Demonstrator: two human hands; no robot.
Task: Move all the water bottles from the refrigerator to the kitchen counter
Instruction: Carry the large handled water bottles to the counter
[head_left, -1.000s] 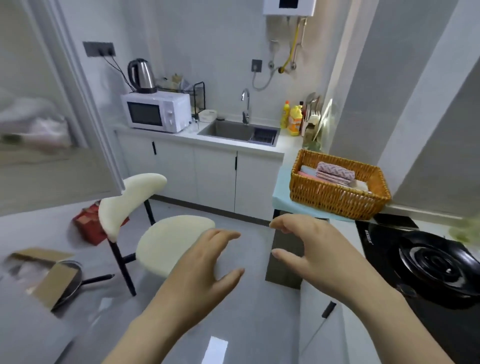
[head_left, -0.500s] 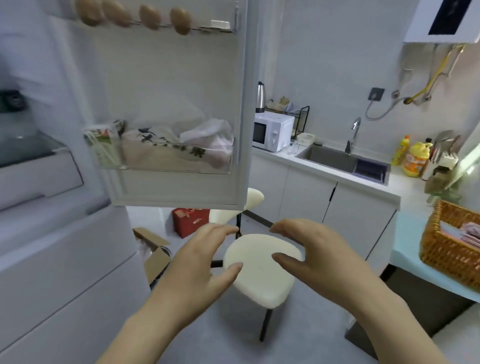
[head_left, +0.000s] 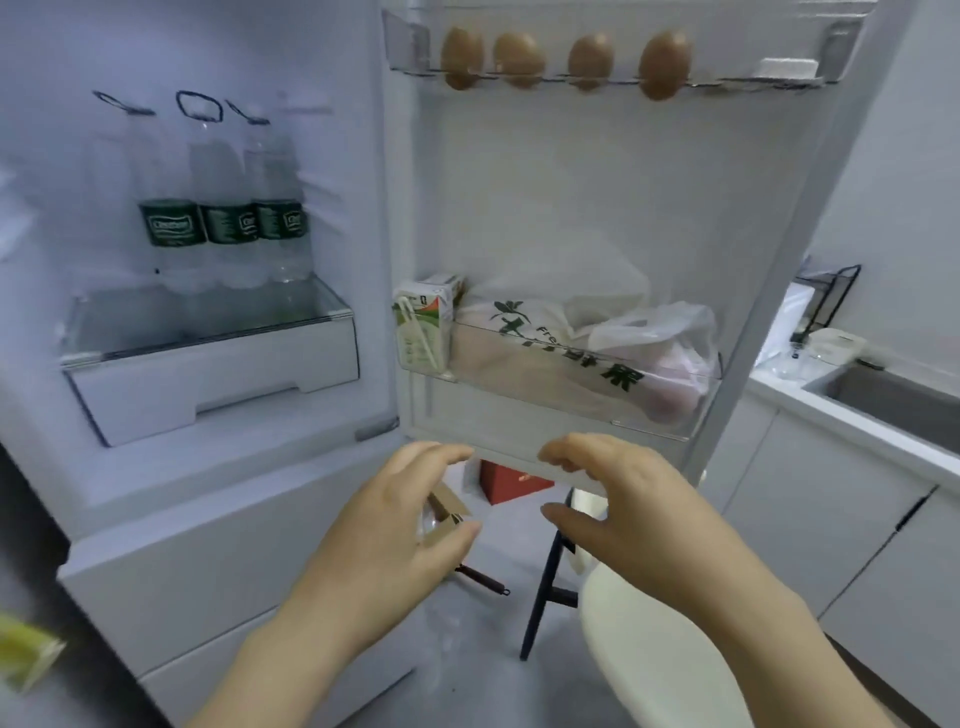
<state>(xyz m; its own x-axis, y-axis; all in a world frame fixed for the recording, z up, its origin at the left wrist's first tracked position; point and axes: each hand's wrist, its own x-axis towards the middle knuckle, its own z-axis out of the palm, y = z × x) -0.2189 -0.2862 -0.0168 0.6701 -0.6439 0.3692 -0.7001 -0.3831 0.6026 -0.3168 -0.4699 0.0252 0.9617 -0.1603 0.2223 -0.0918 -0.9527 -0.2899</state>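
Note:
The refrigerator (head_left: 218, 499) stands open at the left. On its glass shelf (head_left: 208, 332) three clear water bottles with dark green labels stand side by side: one at left (head_left: 169, 223), one in the middle (head_left: 228, 221), one at right (head_left: 280, 218). My left hand (head_left: 395, 535) and my right hand (head_left: 618, 514) hover empty below the open door, palms facing each other, fingers loosely curved. Both hands are well below and right of the bottles.
The open fridge door (head_left: 571, 218) holds several eggs (head_left: 587, 62) on top, a drink carton (head_left: 423, 327) and plastic bags (head_left: 613, 343) in its lower bin. A cream stool (head_left: 649, 649) stands below right. White counter with sink (head_left: 893, 405) lies at right. A red box (head_left: 511, 480) sits on the floor.
My view has swung left from the kitchen counter to the open refrigerator, bringing the bottles into sight. Both hands keep the same empty, facing pose in front of me.

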